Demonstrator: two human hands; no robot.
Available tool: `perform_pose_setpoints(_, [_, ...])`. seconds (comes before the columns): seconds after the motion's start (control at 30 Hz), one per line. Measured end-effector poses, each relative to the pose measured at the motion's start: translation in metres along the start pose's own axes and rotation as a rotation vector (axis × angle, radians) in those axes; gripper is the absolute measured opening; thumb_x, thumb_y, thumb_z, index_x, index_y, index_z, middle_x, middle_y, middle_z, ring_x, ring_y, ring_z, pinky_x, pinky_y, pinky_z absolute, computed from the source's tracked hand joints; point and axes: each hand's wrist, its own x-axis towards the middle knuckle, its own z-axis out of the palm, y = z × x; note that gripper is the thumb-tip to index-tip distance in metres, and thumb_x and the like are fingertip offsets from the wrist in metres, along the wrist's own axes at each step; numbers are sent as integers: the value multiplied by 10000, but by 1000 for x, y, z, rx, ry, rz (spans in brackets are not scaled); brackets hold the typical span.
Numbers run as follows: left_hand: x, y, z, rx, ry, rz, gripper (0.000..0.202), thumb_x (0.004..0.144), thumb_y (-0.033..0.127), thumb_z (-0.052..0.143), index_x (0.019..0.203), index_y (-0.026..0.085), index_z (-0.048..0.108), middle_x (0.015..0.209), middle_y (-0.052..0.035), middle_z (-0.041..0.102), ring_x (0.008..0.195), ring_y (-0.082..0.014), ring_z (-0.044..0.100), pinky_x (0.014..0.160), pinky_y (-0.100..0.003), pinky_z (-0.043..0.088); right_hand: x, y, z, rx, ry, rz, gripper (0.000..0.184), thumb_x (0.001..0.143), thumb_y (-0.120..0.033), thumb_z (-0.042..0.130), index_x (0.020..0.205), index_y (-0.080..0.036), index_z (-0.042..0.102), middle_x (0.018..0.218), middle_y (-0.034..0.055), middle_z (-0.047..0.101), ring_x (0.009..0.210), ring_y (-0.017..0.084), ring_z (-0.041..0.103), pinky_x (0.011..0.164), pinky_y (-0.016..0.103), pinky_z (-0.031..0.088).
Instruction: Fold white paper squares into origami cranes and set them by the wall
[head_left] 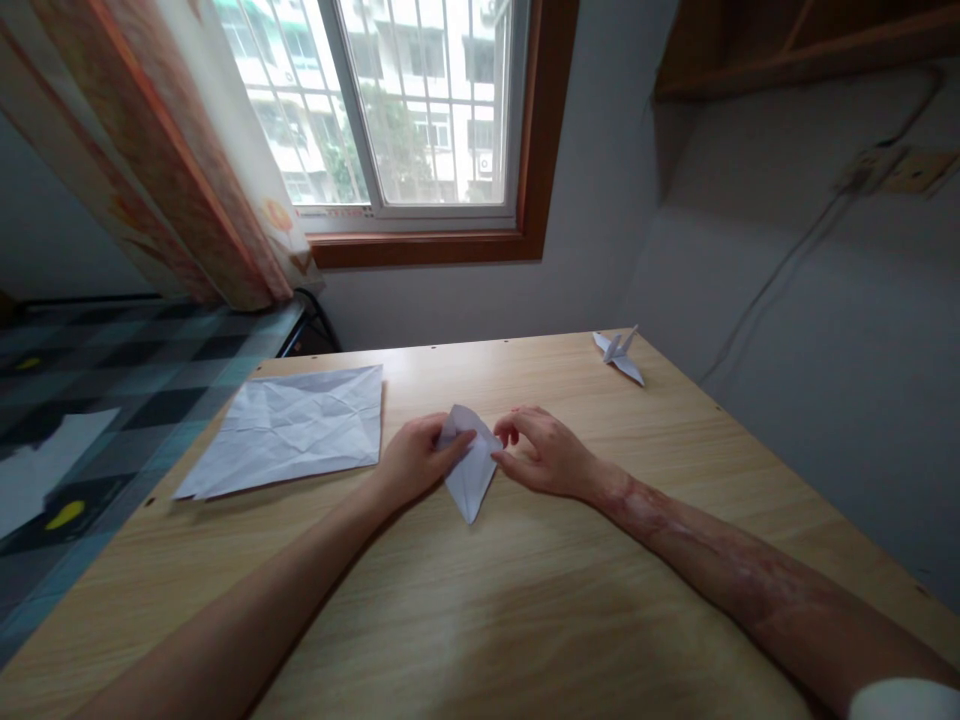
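1. Pinching folded paper (471, 488) at upper left with left hand (414, 455), pressing thumb on top; probably supporting from behind with mostly hidden fingers.
2. Working at right corner with right hand (551, 452), curling thumb and forefinger close about edge; being unable to tell whether pinching firmly or only touching.
3. Locating folded paper near middle of wooden table (420, 630), between both hands, pointing long tip toward body; not telling if lying flat or slightly raised.
4. Likely adjusting a fold or flap: best anchoring with left thumb, moving only right fingertips.
5. Ideally matching edges before creasing, then running a fingertip firmly along; risking skewed tip or torn corner if tugging.
6. Watching left forearm near white sheets (311, 425), avoiding bumping.
7. Also noting winged paper figure (619, 360) at far right, well apart from both hands.
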Motion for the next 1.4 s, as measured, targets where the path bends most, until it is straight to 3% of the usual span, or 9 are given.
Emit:
perform_pose_setpoints(0.17, [-1,3,-1,49,42,-89,576,1005,615,632,639,172,674,574,15,554,570,-138,461,554,-277,318,2,-6,0,5,-40,-103,148,1033,-323,708,1159,-260,662,1031,46,782,977,255,729,1146,514,504])
perform_pose_setpoints(0.37, [1,2,0,-53,32,-72,608,1078,619,481,675,183,612,637,9,569,630,-153,500,593,-276,363,2,-8,0,-24,-111,-193,393,1066,-327,656,1452,-258,645,1324,124,766,1178,297,725,1060,490,576])
perform_pose_setpoints(0.53, [2,0,-1,-133,-26,-62,549,1054,627,541,783,174,692,731,-11,653,715,-182,575,669,-283,445,2,-6,0,-25,-200,-241,501,1073,-304,620,1563,-210,571,1338,144,781,1190,302,736,1071,499,584])
perform_pose_setpoints(0.93, [1,-8,0,-119,38,-124,437,958,560,704,779,162,718,654,24,572,632,-140,483,578,-256,368,2,-8,3,-38,-281,-321,305,1083,-271,624,1351,-209,755,1394,68,801,1358,248,712,1194,436,519])
perform_pose_setpoints(1.07, [1,-10,1,-247,109,-162,391,946,511,744,1135,169,742,819,-10,710,670,-160,621,597,-252,462,0,-5,3,-51,-218,-286,226,1037,-248,671,1234,-240,781,1294,60,833,1200,243,769,1106,430,568])
perform_pose_setpoints(1.17, [2,-12,2,-279,170,-128,575,921,411,765,1439,211,615,1238,-108,765,873,-208,758,739,-320,602,0,-7,0,-77,-215,-238,302,974,-228,717,1273,-239,756,1308,88,808,1153,265,755,1080,449,580])
perform_pose_setpoints(1.23, [2,-12,1,-160,242,-16,561,889,315,767,1428,228,639,1462,-145,684,1176,-275,746,983,-432,620,1,-9,-2,-85,-229,-220,429,943,-277,763,1366,-227,714,1366,123,764,1181,293,729,1085,469,580])
perform_pose_setpoints(1.3, [2,-11,1,-24,232,100,358,909,253,715,1264,228,744,1485,-135,681,1351,-306,670,1157,-497,542,1,-9,-3,-98,-232,-206,574,927,-411,819,1444,-212,668,1430,159,712,1222,322,703,1105,496,571])
perform_pose_setpoints(1.4, [3,-9,0,27,32,179,214,977,220,612,1060,235,809,1304,-98,788,1233,-281,735,1152,-477,547,1,-8,-3,-147,-206,-175,714,900,-589,852,1463,-197,654,1431,178,697,1231,344,685,1114,522,559])
